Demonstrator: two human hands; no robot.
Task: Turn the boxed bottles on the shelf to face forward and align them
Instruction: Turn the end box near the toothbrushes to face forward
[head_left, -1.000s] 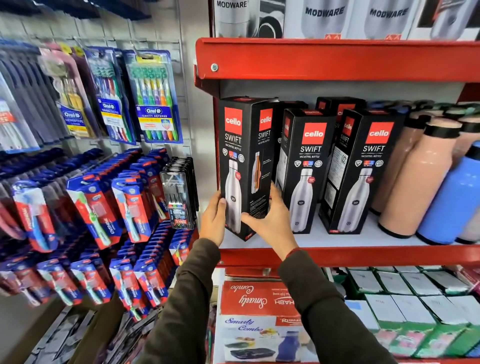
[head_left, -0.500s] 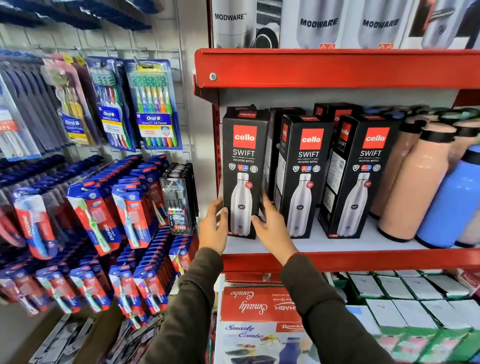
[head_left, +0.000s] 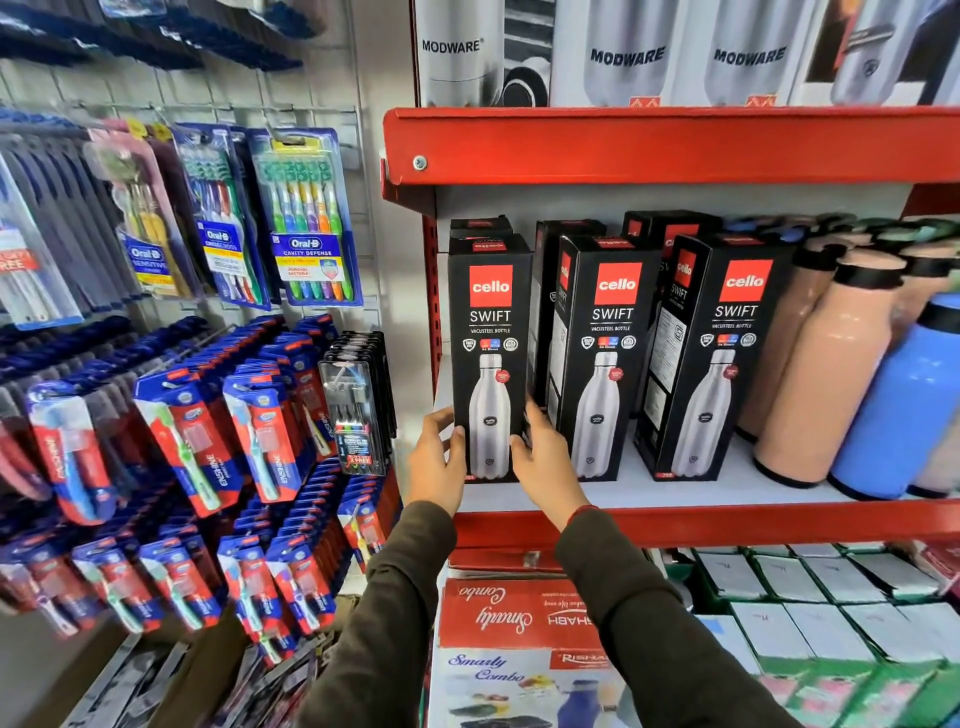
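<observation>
Black card, printed with a steel bottle, forms the leftmost box (head_left: 490, 358), which is clasped low down between both hands. The left hand (head_left: 435, 461) is pressed against its left edge, fingers half curled; the right hand (head_left: 540, 457) is wrapped around its right edge. The box is stood upright on the white shelf (head_left: 675, 488), long axis vertical, front face turned squarely outward. Two more boxes (head_left: 602, 358) to the right are angled slightly leftward.

Both hands, left (head_left: 435, 457) and right (head_left: 540, 457), gripping leftmost black boxed bottle (head_left: 490, 358), upright, front-facing, on red shelf (head_left: 727, 519)
</observation>
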